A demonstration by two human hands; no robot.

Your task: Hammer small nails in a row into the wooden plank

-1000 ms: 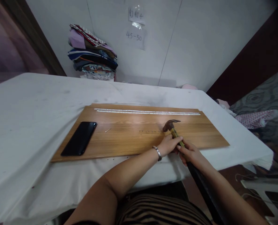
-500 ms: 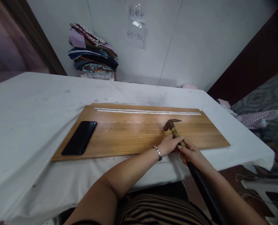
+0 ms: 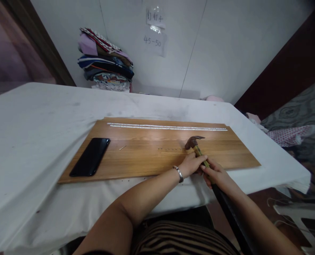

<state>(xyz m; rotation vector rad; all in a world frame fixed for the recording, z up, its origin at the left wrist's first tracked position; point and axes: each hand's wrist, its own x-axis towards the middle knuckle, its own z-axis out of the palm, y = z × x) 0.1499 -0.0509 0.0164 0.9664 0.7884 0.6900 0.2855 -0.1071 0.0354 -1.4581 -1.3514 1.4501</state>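
A claw hammer (image 3: 198, 149) with a rusty head slants over the wooden board (image 3: 136, 161), its head toward the far side and its dark grip toward me. My right hand (image 3: 217, 175) is closed round the handle. My left hand (image 3: 190, 164), with a metal bracelet at the wrist, is closed against the handle nearer the head, its thumb across it; its other fingertips are partly hidden. A row of small dark marks (image 3: 170, 149) runs along the board left of the hammer head. A single nail (image 3: 122, 147) lies farther left.
A black phone (image 3: 90, 157) lies at the board's left end. Two measuring strips (image 3: 168, 127) run along its far edge. The board rests on a white-clothed table (image 3: 40, 124). Folded clothes (image 3: 106, 60) are stacked by the wall at the back, and paper signs (image 3: 154, 40) hang there.
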